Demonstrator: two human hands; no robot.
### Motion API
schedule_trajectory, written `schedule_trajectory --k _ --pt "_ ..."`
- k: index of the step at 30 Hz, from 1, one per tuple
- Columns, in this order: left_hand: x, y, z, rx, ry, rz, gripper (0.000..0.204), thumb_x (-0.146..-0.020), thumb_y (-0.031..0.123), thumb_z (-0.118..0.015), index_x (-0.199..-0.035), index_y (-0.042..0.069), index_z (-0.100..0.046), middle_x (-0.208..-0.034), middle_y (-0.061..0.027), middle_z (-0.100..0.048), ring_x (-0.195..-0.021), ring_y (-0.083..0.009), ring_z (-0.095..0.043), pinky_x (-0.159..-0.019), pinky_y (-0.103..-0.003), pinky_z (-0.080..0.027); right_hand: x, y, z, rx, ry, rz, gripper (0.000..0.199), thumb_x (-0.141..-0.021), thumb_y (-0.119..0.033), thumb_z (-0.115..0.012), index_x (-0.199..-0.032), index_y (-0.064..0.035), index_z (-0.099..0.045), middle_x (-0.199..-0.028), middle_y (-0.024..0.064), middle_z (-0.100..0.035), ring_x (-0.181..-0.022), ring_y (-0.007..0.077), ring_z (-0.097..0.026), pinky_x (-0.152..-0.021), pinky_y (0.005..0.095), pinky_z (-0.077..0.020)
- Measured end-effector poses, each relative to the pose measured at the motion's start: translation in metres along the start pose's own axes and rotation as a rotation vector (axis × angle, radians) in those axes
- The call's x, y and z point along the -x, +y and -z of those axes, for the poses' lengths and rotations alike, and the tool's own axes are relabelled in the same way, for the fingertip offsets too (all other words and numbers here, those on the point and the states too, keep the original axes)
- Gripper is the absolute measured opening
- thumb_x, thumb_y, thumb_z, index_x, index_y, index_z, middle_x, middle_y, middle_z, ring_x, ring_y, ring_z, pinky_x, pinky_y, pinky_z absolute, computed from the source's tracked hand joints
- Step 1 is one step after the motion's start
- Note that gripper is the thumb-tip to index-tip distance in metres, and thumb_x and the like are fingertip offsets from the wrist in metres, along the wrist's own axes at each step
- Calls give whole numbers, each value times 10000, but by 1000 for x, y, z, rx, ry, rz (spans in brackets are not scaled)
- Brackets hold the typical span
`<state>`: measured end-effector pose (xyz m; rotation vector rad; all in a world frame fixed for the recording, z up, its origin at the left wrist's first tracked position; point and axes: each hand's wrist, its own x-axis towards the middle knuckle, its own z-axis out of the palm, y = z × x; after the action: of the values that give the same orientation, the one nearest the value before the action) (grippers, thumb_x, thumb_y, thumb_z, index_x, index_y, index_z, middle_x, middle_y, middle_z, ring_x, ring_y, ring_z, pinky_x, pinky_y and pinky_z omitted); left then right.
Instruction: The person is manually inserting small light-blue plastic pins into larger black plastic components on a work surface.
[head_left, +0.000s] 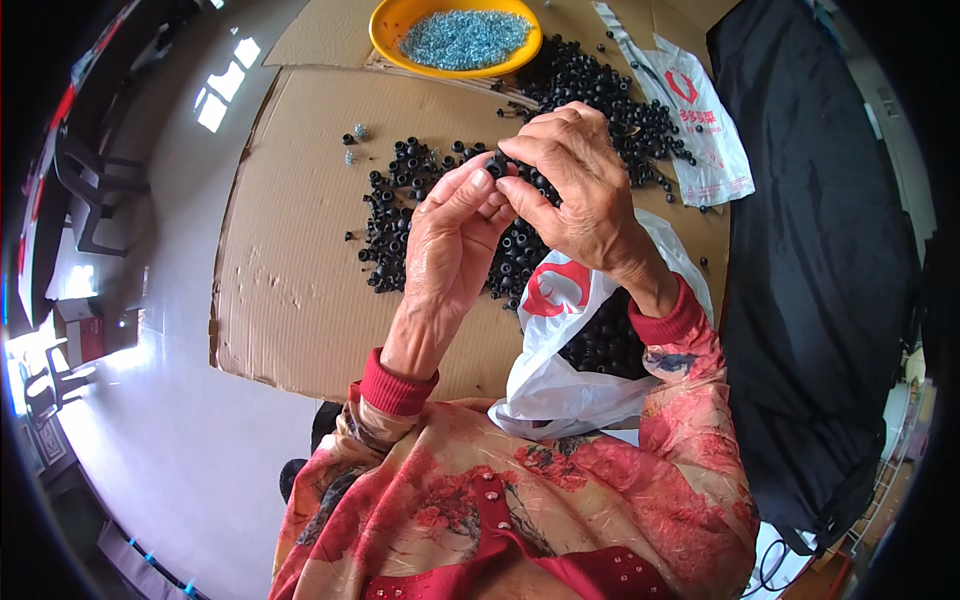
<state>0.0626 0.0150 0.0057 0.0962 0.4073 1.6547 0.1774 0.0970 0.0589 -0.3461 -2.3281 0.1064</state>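
My left hand [452,222] pinches a small black round part [496,166] between thumb and fingers. Close against it, my right hand [570,175] has its thumb and forefinger closed on the same part from the other side. Fingers cover most of the part, so its full shape is hidden. Below and around both hands spreads a loose pile of small black round plastic parts [400,185], some of them hollow. A larger heap of black parts [590,85] lies beyond my right hand. Under my right wrist a white plastic bag [540,370] stands open with more black pieces inside.
Flattened cardboard [300,290] covers the work surface. A yellow bowl [382,30] of small bluish pieces stands at the far side. A flat white plastic bag [710,140] lies at the far right, beside black fabric [810,250]. Dark chairs [85,190] stand on the left floor.
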Motion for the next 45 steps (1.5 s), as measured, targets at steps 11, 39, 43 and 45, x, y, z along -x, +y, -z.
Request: schedule_trajectory --k 11,39,43,45 --pt "0 -6 5 -57 29 -54 230 -859 53 -547 -1060 -60 -539 -860 -84 -602 -781 -142 -578 -799 -302 -477 6 1 -5 8 -32 75 218 -665 -21 -664 -858 21 -571 -783 100 -542 -784 246 -550 -828 427 -420" --pt "12 -7 1 -102 101 -125 203 -828 18 -581 -1010 -72 -575 -876 -97 -618 -767 -141 -583 -759 -268 -485 12 -4 -8 -127 -15 138 177 -661 29 -647 -816 33 -564 -755 112 -524 -718 261 -536 -762 411 -446" --pt "10 -1 -4 -145 72 -141 198 -827 24 -585 -1002 -69 -579 -886 -101 -620 -772 -149 -587 -750 -270 -491 5 -1 -5 -138 5 126 165 -673 6 -651 -813 22 -567 -756 110 -530 -731 264 -544 -759 408 -448" --pt "8 0 0 -163 38 -144 203 -827 34 -591 -1002 -68 -578 -889 -104 -622 -768 -152 -589 -747 -271 -491 2 3 -3 -161 -43 96 163 -684 -33 -661 -819 5 -579 -759 107 -555 -735 260 -556 -751 389 -452"
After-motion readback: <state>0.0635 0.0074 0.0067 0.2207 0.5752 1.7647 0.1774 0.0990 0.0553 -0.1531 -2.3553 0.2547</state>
